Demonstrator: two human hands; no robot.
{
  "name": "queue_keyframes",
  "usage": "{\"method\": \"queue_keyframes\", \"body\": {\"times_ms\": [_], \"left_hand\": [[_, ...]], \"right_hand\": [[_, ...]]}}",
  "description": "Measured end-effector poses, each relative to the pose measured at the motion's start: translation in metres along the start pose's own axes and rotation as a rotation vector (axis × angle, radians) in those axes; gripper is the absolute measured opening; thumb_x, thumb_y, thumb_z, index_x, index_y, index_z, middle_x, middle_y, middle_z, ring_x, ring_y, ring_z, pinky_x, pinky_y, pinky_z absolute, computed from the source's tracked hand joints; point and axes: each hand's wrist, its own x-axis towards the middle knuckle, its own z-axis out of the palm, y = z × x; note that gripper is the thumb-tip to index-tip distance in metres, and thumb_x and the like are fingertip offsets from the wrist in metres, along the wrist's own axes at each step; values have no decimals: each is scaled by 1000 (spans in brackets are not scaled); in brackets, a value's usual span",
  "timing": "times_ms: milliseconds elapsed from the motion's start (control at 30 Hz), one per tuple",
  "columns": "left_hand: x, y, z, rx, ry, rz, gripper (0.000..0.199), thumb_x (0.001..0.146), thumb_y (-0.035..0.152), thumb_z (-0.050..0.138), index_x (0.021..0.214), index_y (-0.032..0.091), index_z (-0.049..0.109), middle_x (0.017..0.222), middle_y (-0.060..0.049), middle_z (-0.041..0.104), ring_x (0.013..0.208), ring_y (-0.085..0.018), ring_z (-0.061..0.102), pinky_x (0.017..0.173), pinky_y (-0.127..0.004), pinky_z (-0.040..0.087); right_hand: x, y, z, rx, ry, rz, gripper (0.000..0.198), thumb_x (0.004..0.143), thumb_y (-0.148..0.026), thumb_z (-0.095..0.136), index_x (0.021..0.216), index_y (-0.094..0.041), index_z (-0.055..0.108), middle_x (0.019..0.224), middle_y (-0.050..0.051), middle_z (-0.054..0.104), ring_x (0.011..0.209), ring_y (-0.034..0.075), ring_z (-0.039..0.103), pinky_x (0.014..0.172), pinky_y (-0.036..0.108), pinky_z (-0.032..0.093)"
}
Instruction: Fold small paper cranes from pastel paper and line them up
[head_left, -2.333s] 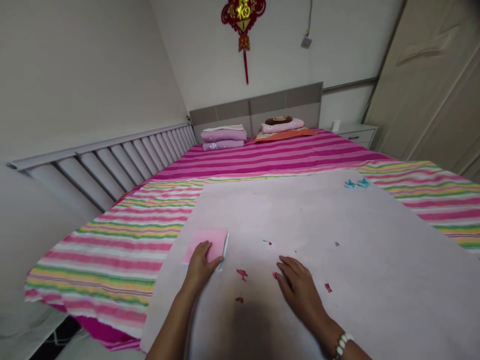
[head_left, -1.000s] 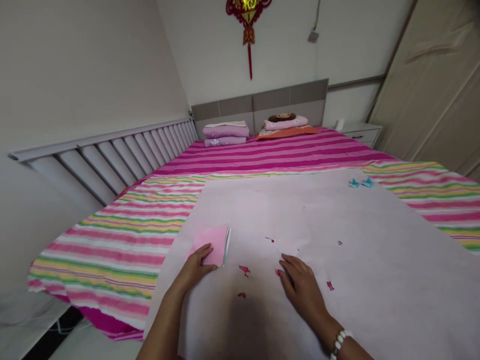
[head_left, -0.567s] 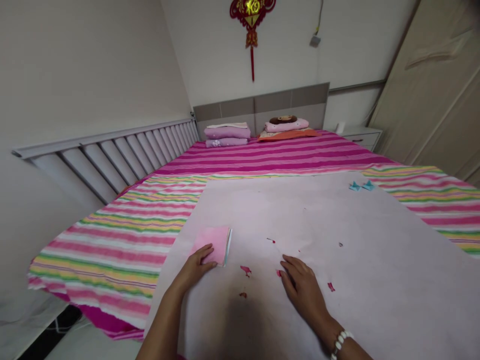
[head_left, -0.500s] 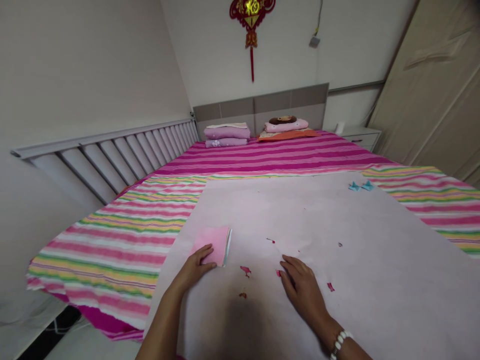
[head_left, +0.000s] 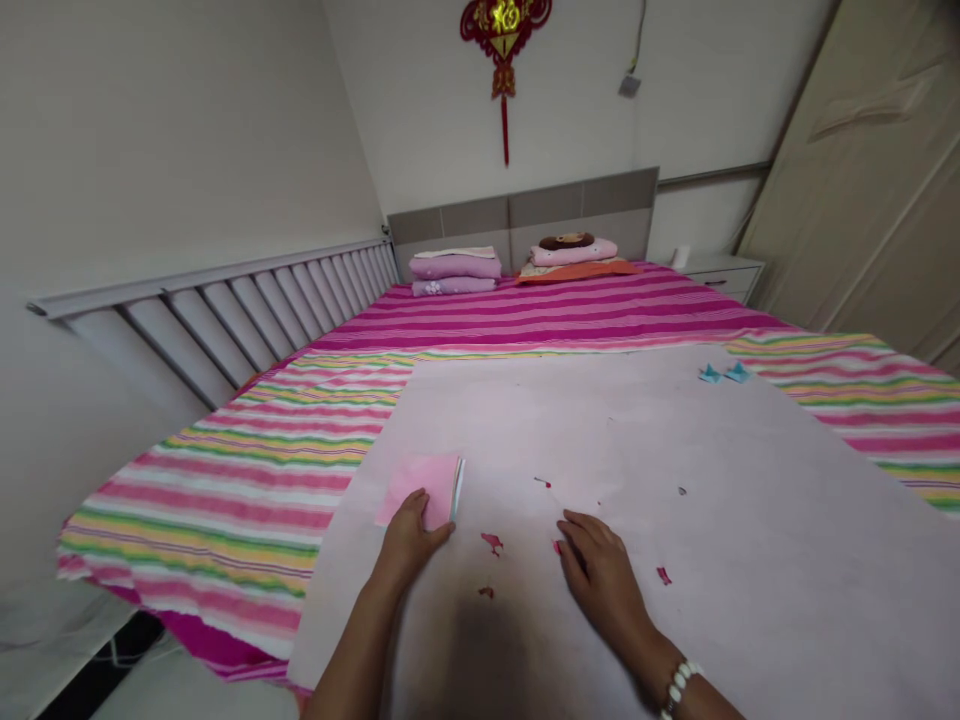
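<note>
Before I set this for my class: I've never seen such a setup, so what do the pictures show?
There is no machine: a person's two bare hands are seen by a head-worn camera looking forward and down. A pale sheet lies over striped bedding. The left hand lies on a pink-topped paper stack; whether it grips is unclear. The right hand seems to hold nothing, its thumb beside a small pink shape. Other reddish shapes, perhaps printed, dot the sheet. Two blue folded pieces sit near its far right corner.

Pink paper stack (head_left: pixel 420 475); blue paper shapes (head_left: pixel 710 374); magenta-striped bedspread (head_left: pixel 525 312); pink-white-yellow-green striped cloth (head_left: pixel 247 480)
</note>
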Motion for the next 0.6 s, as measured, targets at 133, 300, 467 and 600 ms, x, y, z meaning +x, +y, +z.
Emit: {"method": "queue_keyframes", "body": {"times_ms": [133, 300, 467, 600], "left_hand": [[1, -2, -2, -4, -7, -1, 61, 66, 33, 68, 118, 4, 58, 134, -23, 51, 125, -33, 47, 106, -43, 34], [1, -11, -5, -56, -19, 13, 71, 58, 38, 74, 119, 5, 57, 133, -22, 52, 124, -33, 48, 105, -42, 37], [1, -20, -6, -119, -23, 27, 68, 59, 35, 74, 118, 6, 59, 132, -21, 53, 123, -31, 50, 104, -40, 38], [1, -24, -8, -164, -31, 38, 62, 61, 33, 73, 117, 9, 60, 132, -18, 55, 122, -29, 51, 105, -39, 38]], "right_hand": [[16, -25, 4, 70, -132, -105, 29, 89, -25, 48, 114, -18, 62, 122, 14, 60, 114, 28, 52, 94, 46, 43], [43, -62, 24, 123, -316, -191, 37, 90, -26, 48, 126, -25, 54, 138, 12, 47, 126, 28, 41, 100, 46, 37], [56, -76, 48, 141, -434, -241, 43, 90, -30, 50, 133, -31, 46, 145, 9, 38, 131, 27, 34, 102, 46, 30], [55, -76, 58, 120, -451, -261, 44, 91, -32, 49, 135, -33, 43, 146, 9, 36, 129, 27, 34, 101, 46, 29]]}}
